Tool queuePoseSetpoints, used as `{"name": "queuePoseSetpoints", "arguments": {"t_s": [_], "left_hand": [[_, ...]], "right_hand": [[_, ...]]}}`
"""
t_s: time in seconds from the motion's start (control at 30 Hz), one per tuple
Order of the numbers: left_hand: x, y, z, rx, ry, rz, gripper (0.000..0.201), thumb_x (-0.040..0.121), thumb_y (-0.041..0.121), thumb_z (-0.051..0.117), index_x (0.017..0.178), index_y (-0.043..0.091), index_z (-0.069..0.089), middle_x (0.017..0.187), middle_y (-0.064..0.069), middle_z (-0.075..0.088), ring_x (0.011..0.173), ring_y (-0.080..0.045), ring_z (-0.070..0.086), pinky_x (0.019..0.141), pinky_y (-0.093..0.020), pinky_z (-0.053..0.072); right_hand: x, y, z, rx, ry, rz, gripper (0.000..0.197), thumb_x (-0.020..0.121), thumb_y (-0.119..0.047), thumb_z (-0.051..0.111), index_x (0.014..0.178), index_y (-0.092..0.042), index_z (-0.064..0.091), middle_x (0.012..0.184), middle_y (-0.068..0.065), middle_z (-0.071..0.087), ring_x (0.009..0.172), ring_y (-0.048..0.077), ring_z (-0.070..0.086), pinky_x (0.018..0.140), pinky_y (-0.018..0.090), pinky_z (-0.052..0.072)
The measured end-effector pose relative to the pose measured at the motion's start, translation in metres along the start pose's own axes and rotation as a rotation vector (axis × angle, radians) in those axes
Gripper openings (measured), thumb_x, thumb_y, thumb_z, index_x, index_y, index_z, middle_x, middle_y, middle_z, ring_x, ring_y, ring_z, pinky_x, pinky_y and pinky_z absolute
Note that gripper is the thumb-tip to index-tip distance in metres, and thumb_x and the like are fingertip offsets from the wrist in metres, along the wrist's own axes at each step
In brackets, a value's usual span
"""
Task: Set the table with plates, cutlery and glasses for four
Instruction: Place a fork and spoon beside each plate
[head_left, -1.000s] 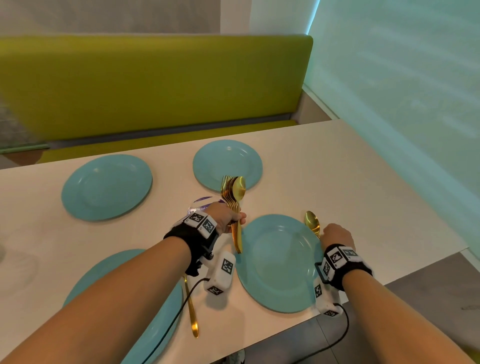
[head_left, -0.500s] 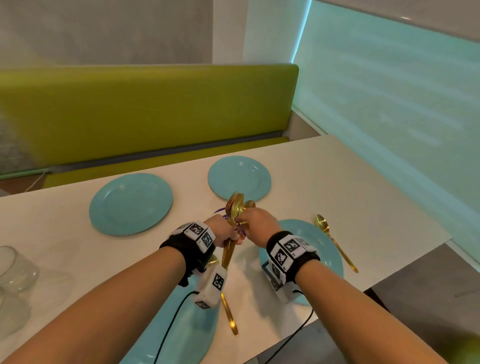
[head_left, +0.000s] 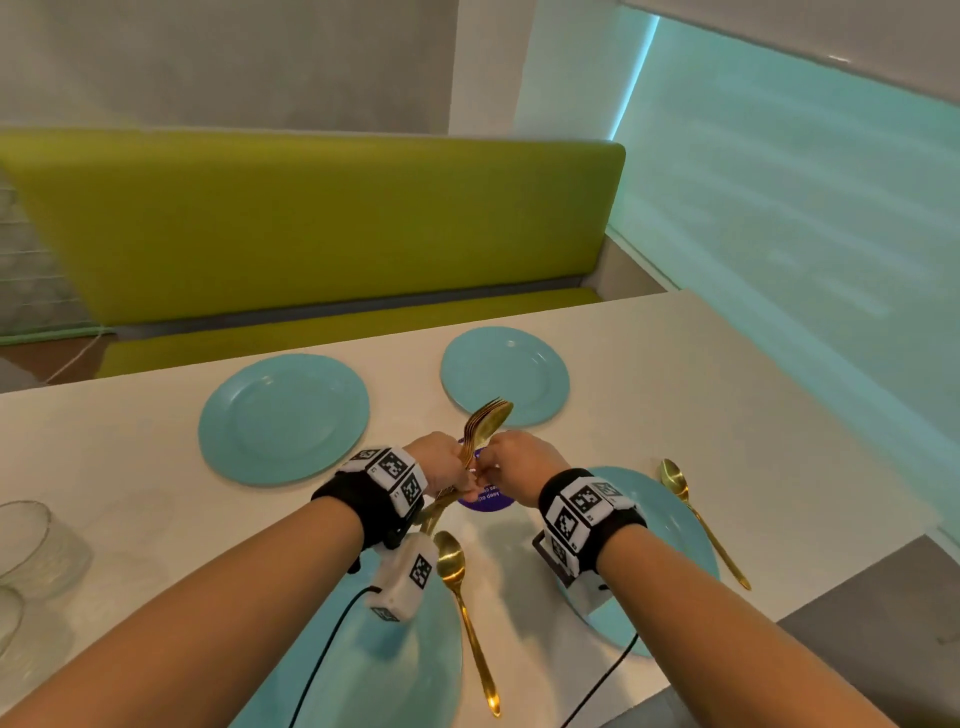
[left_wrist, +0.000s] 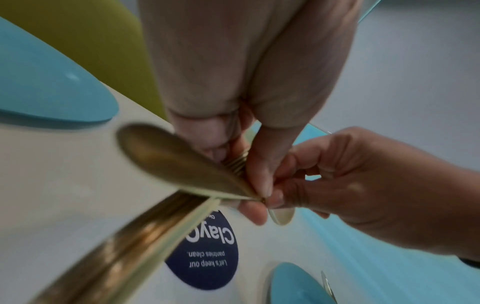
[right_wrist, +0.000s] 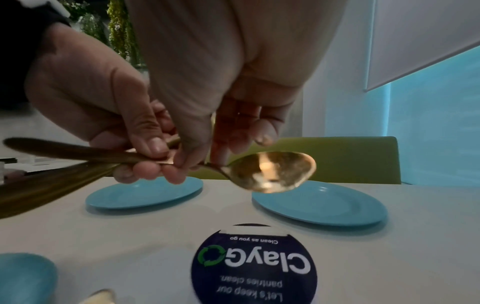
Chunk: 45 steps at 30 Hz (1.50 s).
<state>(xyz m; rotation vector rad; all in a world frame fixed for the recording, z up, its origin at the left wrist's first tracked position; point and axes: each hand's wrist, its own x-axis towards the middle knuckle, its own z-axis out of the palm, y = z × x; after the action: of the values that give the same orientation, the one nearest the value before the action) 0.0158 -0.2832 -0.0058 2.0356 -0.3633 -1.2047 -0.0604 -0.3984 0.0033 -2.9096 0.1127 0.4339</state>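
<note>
Head view: left hand (head_left: 441, 467) grips a bundle of gold cutlery (head_left: 480, 426) above the desk (head_left: 675, 395), over a round sticker (head_left: 485, 501); right hand (head_left: 519, 467) pinches at the bundle. Four teal plates lie on the desk. Left wrist view: right fingers (left_wrist: 280, 197) pinch a spoon neck. Right wrist view: spoon (right_wrist: 270, 171) held between thumb and fingertips, bowl above the far plates.

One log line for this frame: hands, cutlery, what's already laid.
left hand: grips cutlery bundle | right hand: pinches spoon from bundle | laid: four plates, two spoons | glasses: unplaced
</note>
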Motion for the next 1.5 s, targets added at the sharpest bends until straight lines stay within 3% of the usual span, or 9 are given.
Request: {"name": "queuePoseSetpoints", "arguments": {"t_s": [0.13,0.27,0.47,0.57,0.87,1.1,1.23,1.4,1.5], "left_hand": [[0.027,0.013,-0.013,0.005,0.105,-0.001,0.013,0.079,0.014,0.072,0.074,0.009,0.061,0.090,-0.019,0.069,0.088,-0.030,0.065,0.091,-0.043,0.054],[0.054,0.026,-0.035,-0.105,0.274,-0.071,0.021,0.088,0.011,0.062,0.071,0.013,0.050,0.072,-0.007,0.061,0.058,-0.014,0.060,0.054,-0.019,0.044],[0.089,0.022,-0.058,-0.285,0.350,-0.208,0.022,0.090,0.006,0.059,0.068,0.007,0.056,0.039,0.005,0.062,0.085,-0.025,0.061,0.084,-0.033,0.048],[0.101,0.020,-0.061,-0.355,0.361,-0.252,0.026,0.093,0.009,0.054,0.068,0.006,0.059,0.037,0.005,0.062,0.086,-0.024,0.059,0.082,-0.031,0.044],[0.128,0.014,-0.059,-0.494,0.399,-0.291,0.024,0.092,0.013,0.055,0.069,0.006,0.057,0.072,-0.008,0.065,0.082,-0.023,0.057,0.077,-0.032,0.041],[0.139,0.018,-0.056,-0.518,0.421,-0.288,0.021,0.093,0.009,0.054,0.073,0.006,0.054,0.073,-0.006,0.062,0.062,-0.014,0.057,0.061,-0.021,0.044],[0.140,0.018,-0.056,-0.517,0.422,-0.287,0.020,0.094,0.009,0.053,0.074,0.007,0.054,0.073,-0.005,0.061,0.059,-0.012,0.055,0.057,-0.019,0.043],[0.144,0.017,-0.054,-0.525,0.414,-0.306,0.020,0.093,0.009,0.053,0.073,0.007,0.054,0.073,-0.005,0.062,0.060,-0.012,0.056,0.058,-0.020,0.044],[0.145,0.015,-0.052,-0.524,0.407,-0.317,0.020,0.093,0.009,0.054,0.073,0.006,0.054,0.073,-0.006,0.062,0.061,-0.013,0.056,0.061,-0.021,0.045]], "right_hand": [[0.028,0.032,-0.013,-0.018,-0.012,-0.003,0.027,0.094,-0.024,0.050,0.111,-0.015,0.069,0.112,0.010,0.059,0.107,0.026,0.055,0.086,0.033,0.043],[0.055,0.083,-0.027,0.006,0.008,0.146,0.024,0.094,-0.018,0.049,0.109,-0.016,0.068,0.117,0.006,0.061,0.111,0.026,0.056,0.088,0.032,0.044],[0.098,0.163,-0.047,0.165,0.098,0.511,0.025,0.092,-0.020,0.051,0.109,-0.010,0.067,0.118,0.014,0.065,0.110,0.031,0.059,0.094,0.036,0.049],[0.116,0.189,-0.051,0.165,0.116,0.618,0.031,0.093,-0.016,0.046,0.113,-0.002,0.066,0.119,0.016,0.065,0.112,0.032,0.059,0.092,0.033,0.048],[0.138,0.223,-0.041,0.279,0.017,0.802,0.030,0.090,-0.020,0.060,0.112,0.000,0.064,0.119,0.014,0.064,0.113,0.028,0.061,0.095,0.027,0.048],[0.158,0.237,-0.031,0.378,0.017,0.810,0.035,0.090,-0.008,0.055,0.123,0.004,0.057,0.127,0.022,0.057,0.120,0.035,0.054,0.093,0.036,0.045],[0.157,0.229,-0.029,0.264,-0.036,0.821,0.027,0.080,-0.015,0.068,0.102,0.002,0.066,0.095,0.013,0.065,0.093,0.029,0.065,0.085,0.028,0.052],[0.165,0.229,-0.028,0.230,-0.023,0.791,0.022,0.085,-0.015,0.062,0.103,-0.001,0.067,0.108,0.014,0.067,0.101,0.028,0.065,0.080,0.026,0.051],[0.172,0.231,-0.024,0.241,0.030,0.806,0.014,0.085,-0.014,0.062,0.078,-0.002,0.065,0.097,0.014,0.070,0.090,0.028,0.067,0.078,0.027,0.054]]}}
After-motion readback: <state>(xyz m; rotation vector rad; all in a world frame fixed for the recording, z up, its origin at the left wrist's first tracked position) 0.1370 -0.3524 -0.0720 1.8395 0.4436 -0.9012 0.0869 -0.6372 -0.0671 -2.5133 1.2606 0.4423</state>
